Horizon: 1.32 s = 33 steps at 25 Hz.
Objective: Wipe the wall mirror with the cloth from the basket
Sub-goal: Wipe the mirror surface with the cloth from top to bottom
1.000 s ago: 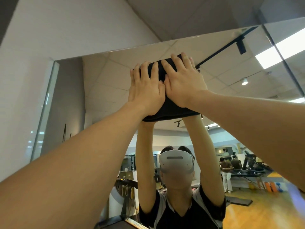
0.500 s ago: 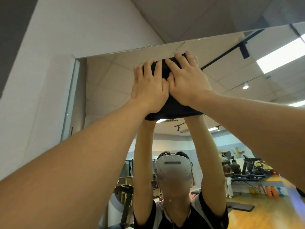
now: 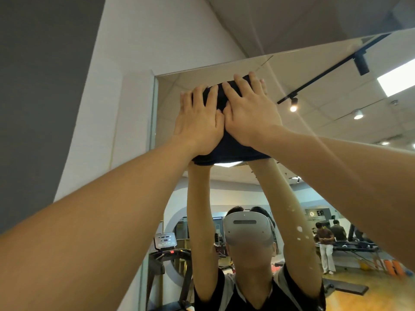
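Mirror (image 3: 314, 135) wiping has slid toward its upper-left corner: the cloth (image 3: 226, 144) stays flat on the glass under straight, slightly spread fingers (image 3: 197, 97) of left hand (image 3: 198, 124) and right hand (image 3: 251, 115), so this corner seems nearly covered.

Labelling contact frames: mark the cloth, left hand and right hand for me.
cloth (image 3: 233, 149), head view, on the dark lower fold below the palms.
left hand (image 3: 198, 124), head view, on the back of the hand, fingers flat on the cloth.
right hand (image 3: 251, 115), head view, on the back of the hand.
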### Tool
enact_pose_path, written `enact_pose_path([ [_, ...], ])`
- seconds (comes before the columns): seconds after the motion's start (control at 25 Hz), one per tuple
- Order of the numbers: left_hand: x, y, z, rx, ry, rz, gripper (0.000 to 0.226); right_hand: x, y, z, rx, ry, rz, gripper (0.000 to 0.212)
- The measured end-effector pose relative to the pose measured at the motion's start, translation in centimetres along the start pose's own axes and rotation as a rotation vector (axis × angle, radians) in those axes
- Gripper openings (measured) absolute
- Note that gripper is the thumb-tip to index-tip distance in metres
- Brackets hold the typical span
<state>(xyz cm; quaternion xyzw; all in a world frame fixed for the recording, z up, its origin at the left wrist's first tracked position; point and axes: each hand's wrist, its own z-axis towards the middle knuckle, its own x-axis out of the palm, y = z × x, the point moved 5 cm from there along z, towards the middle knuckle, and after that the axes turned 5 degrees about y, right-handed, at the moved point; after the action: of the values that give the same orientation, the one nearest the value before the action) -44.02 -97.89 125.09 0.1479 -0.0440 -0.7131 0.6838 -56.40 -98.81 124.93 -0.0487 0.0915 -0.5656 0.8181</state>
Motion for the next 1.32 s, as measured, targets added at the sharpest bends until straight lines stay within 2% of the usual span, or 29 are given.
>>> enact_pose_path([
  [0.08,-0.2,1.9,-0.6,0.002,0.007,0.016,0.070,0.6,1.9,0.4,0.004,-0.003,0.000,0.061],
  [0.2,-0.2,4.6,-1.3,-0.009,0.023,0.007,0.059,1.5,4.4,1.0,0.003,-0.007,0.000,0.061],
  [0.36,-0.6,7.9,-2.4,-0.010,0.026,0.014,0.057,2.8,7.8,1.7,-0.012,-0.007,-0.011,0.060],
  [0.48,-0.9,9.7,-3.1,0.028,0.035,0.097,0.068,3.3,9.5,1.9,-0.024,-0.013,-0.010,0.058],
  [0.64,-1.0,9.3,-3.5,0.073,0.019,0.135,0.084,3.2,9.5,1.2,-0.006,-0.023,-0.003,0.057],
  [1.12,0.4,7.2,-11.1,0.091,0.032,0.066,0.074,3.9,10.3,-6.7,-0.005,-0.005,-0.008,0.059],
  [1.32,0.7,5.6,-11.3,0.029,-0.010,0.035,0.071,3.4,9.6,-7.2,-0.014,0.011,-0.020,0.056],
])
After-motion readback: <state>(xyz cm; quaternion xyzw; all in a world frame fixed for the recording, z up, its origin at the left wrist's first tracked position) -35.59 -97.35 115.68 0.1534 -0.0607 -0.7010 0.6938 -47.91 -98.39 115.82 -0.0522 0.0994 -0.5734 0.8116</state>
